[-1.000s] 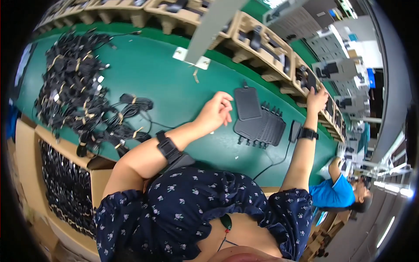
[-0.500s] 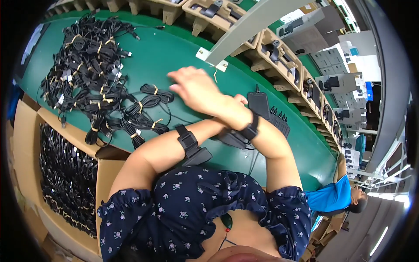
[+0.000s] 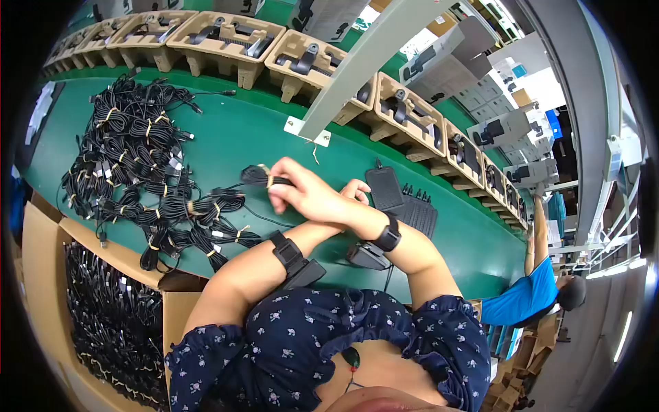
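My arms cross, the right forearm above the left. My right hand (image 3: 302, 191) is closed on a bundled black cable (image 3: 255, 176), raised over the right edge of a large heap of tied cables (image 3: 130, 151). My left hand (image 3: 354, 191) shows beyond the right wrist with curled fingers, partly hidden; what it holds, if anything, cannot be seen. Near it lies a flat black rectangular device (image 3: 385, 187) with a short stub on top. A row of similar black pieces (image 3: 417, 215) overlaps just right of that. A loose cable runs beneath my arms.
A cardboard box (image 3: 117, 323) full of black cables stands at lower left. Moulded brown trays (image 3: 223, 42) with black parts line the far side of the green table (image 3: 226, 137). A grey metal post (image 3: 357, 65) is bolted to it. A person in blue (image 3: 522, 295) works at right.
My right hand has gone from spread fingers over the cables to gripping a bundle and lifting it. My view has shifted, bringing more trays into sight.
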